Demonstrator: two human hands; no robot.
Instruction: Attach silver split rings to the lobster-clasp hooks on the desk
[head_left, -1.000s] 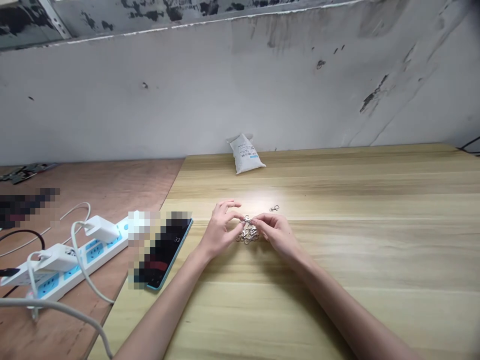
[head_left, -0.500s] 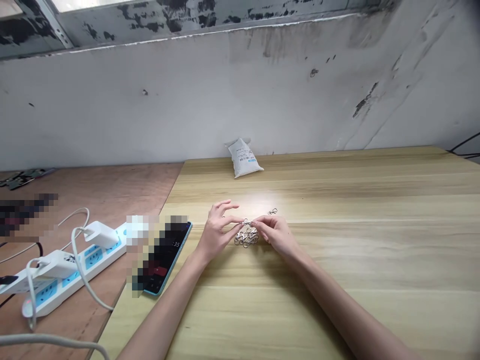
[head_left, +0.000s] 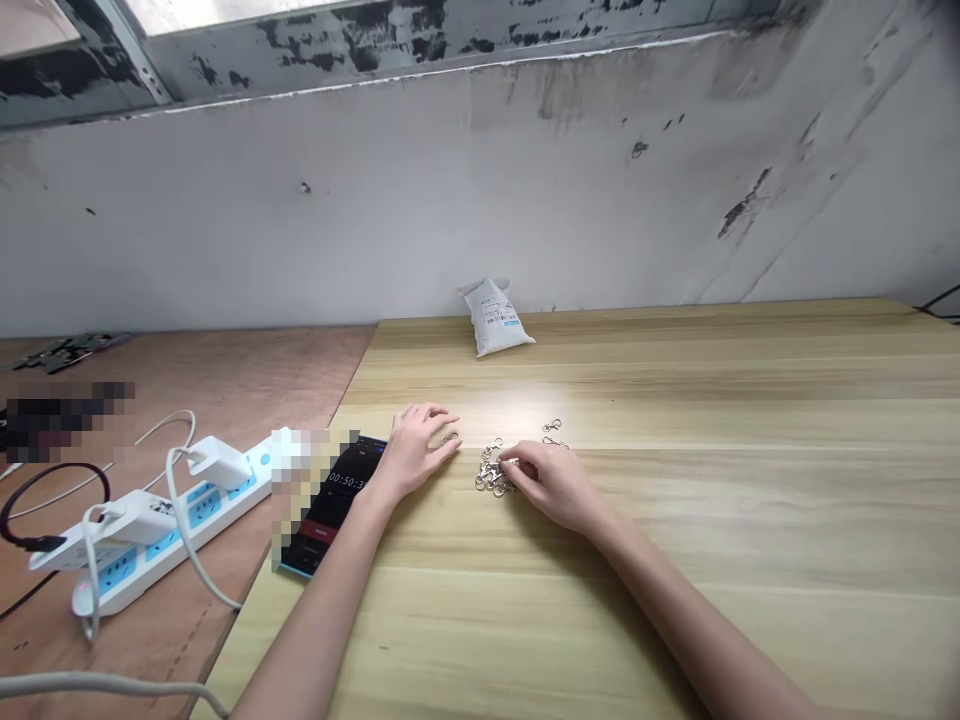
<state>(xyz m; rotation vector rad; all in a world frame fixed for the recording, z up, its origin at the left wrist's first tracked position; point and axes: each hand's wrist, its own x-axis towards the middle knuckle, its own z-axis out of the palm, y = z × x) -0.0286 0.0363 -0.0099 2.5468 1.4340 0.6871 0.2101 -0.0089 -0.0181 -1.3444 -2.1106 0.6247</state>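
Observation:
A small heap of silver metal clasps lies on the light wooden table. My right hand rests at the heap's right side, fingertips pinched on one clasp. My left hand lies flat on the table to the left of the heap, fingers spread, with a small ring at its fingertips. Two loose clasps lie just beyond my right hand.
A phone with a timer on its screen lies left of my left hand. A white and blue power strip with plugs and cables sits on the brown table further left. A small white bag leans near the wall.
My left hand has let go of the clasps and moved left, flattening on the table. My right hand has dropped onto the heap. The camera has shifted a little to the left.

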